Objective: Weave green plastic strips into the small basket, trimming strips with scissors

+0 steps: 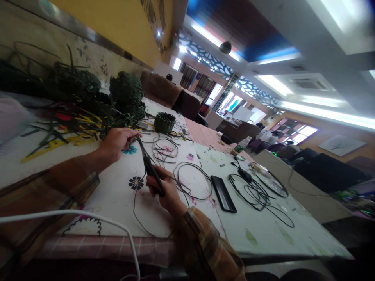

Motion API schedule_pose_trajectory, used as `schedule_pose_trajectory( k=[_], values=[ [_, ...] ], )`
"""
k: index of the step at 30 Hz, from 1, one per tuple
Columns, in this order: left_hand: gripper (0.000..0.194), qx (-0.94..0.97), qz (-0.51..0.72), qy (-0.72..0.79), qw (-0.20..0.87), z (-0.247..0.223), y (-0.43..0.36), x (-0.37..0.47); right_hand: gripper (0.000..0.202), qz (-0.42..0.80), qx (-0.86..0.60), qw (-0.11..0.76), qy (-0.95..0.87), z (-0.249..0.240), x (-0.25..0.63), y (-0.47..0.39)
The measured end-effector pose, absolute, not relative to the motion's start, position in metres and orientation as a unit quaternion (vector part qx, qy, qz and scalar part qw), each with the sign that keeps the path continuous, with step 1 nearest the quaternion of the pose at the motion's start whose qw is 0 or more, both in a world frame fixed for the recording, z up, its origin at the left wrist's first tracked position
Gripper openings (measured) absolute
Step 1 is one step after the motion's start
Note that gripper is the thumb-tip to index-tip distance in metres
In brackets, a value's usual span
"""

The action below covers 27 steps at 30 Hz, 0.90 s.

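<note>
Two hands (115, 143) (167, 191) partly hide a black-handled tool (151, 170).

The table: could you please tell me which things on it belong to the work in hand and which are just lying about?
Work in hand:
- tool in the right hand, its tip at the left hand
- probably the strips and woven basket

Apparently lying about:
- black tray
- bottle
- white cable
</note>
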<state>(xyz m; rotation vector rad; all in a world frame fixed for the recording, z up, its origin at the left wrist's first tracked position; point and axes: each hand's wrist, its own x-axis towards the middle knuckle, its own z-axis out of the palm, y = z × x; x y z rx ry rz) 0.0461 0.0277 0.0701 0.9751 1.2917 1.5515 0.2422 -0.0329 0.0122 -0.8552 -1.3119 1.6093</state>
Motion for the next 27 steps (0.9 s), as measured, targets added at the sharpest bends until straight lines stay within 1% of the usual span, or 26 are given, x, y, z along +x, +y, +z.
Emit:
schedule_pose_trajectory(
  k=[11, 16, 20, 27],
  values=[
    [0.027, 0.419, 0.628, 0.481, 0.446, 0.067, 0.025, 0.051, 0.039, 0.657, -0.334, 0.437, -0.516, 0.014, 0.246, -0.027],
    [0.022, 0.415, 0.643, 0.473, 0.436, 0.059, 0.025, 0.058, 0.035, 0.645, -0.341, 0.462, -0.505, 0.015, 0.245, -0.029],
    [0.023, 0.422, 0.647, 0.474, 0.422, 0.054, 0.023, 0.064, 0.037, 0.633, -0.356, 0.473, -0.499, 0.012, 0.244, -0.028],
    [0.018, 0.436, 0.635, 0.473, 0.428, 0.051, 0.024, 0.063, 0.041, 0.617, -0.37, 0.458, -0.522, 0.013, 0.243, -0.028]
  ],
)
